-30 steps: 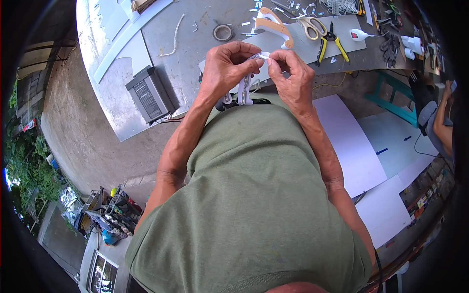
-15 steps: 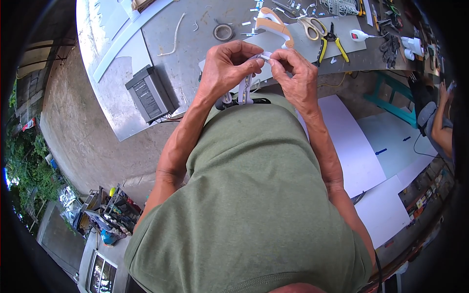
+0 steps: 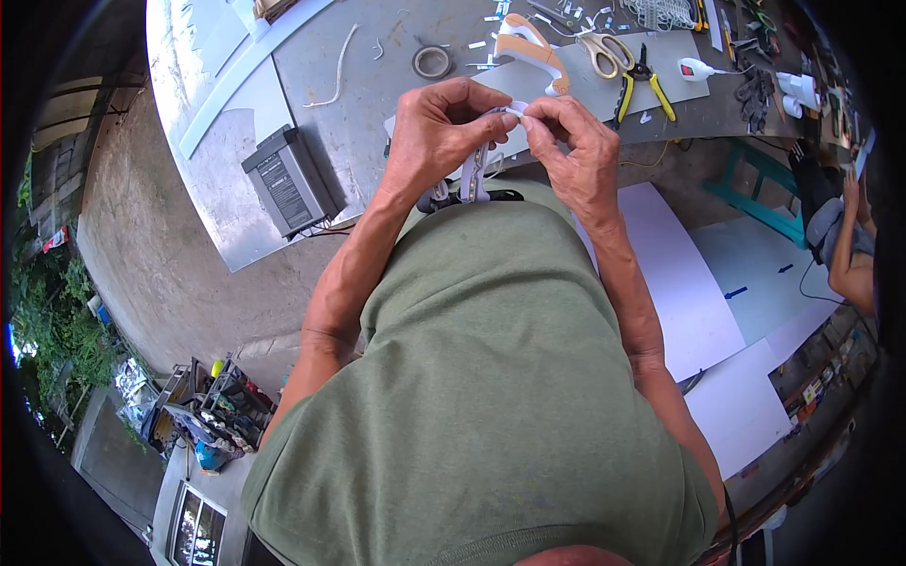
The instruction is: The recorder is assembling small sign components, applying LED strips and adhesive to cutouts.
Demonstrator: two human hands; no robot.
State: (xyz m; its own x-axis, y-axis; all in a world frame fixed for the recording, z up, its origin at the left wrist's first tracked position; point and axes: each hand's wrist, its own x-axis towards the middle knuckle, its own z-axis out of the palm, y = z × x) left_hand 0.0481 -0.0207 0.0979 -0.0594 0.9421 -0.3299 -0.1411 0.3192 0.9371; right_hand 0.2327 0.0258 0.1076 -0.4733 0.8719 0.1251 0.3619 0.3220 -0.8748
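Both hands meet near the upper middle of the frame — left hand [image 3: 439, 132] and right hand [image 3: 571, 141] each pinching the white LED strip [image 3: 475, 170] at its top end; it dangles toward the green shirt [image 3: 491, 377], above the grey worktable [image 3: 377, 85].

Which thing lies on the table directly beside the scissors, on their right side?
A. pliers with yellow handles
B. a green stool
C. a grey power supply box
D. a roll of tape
A: the pliers with yellow handles lie right next to the scissors on the table.
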